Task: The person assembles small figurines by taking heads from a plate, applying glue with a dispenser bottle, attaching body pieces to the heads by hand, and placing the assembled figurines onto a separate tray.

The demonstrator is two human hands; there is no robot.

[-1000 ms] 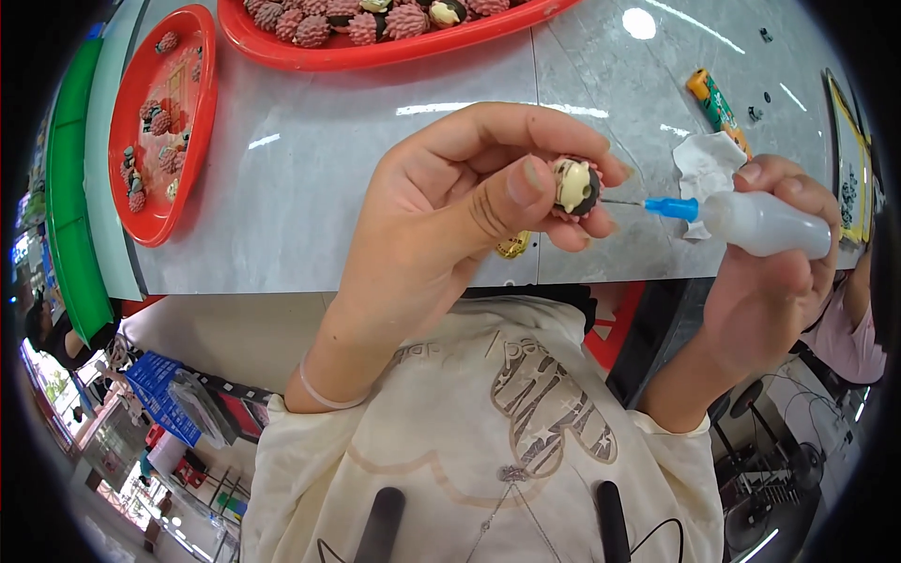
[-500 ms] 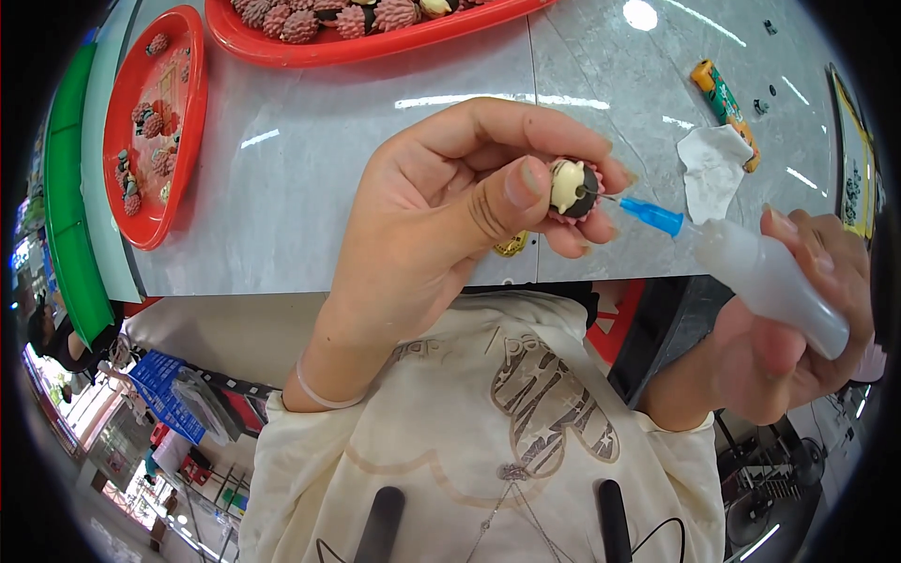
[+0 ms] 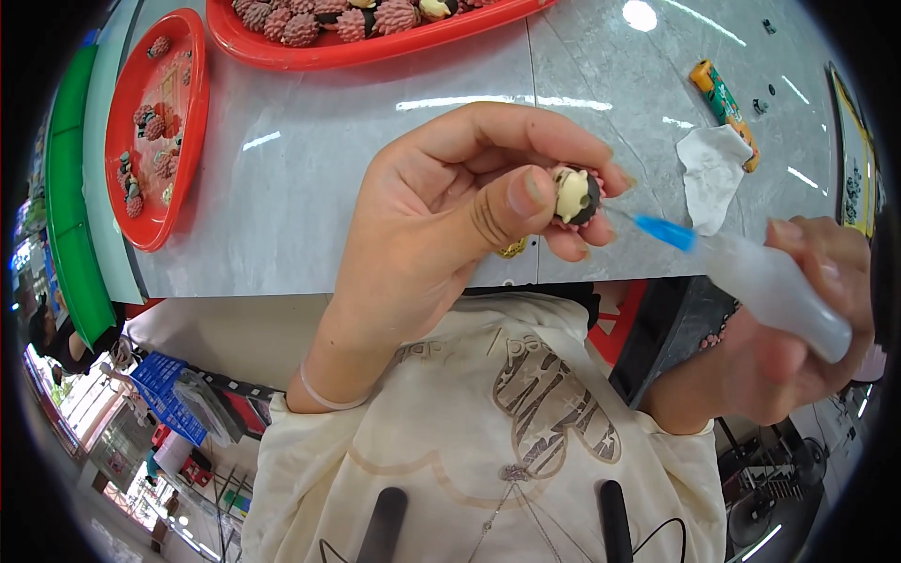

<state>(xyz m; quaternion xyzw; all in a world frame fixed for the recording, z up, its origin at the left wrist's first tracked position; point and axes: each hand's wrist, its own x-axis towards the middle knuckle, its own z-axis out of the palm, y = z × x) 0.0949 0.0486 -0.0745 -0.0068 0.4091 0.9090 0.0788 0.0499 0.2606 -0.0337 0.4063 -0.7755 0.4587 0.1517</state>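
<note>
My left hand (image 3: 450,216) pinches a small round piece (image 3: 574,194), cream on its face with a dark rim, between thumb and fingertips above the table's near edge. A small gold part (image 3: 512,250) shows under the thumb. My right hand (image 3: 798,328) grips a translucent white squeeze bottle (image 3: 774,291) with a blue needle tip (image 3: 662,231). The tip points left and up at the piece, with its thin needle just short of the piece's right side.
On the grey marble table (image 3: 375,141) stand a long red tray (image 3: 375,42) of pink bumpy pieces at the back and a smaller red tray (image 3: 155,122) at the left. A crumpled white tissue (image 3: 710,174) and an orange-green tube (image 3: 723,98) lie at the right.
My right hand with the bottle has dropped lower and drawn back to the right, so the blue tip has moved a little away from the piece. The left hand keeps its hold.
</note>
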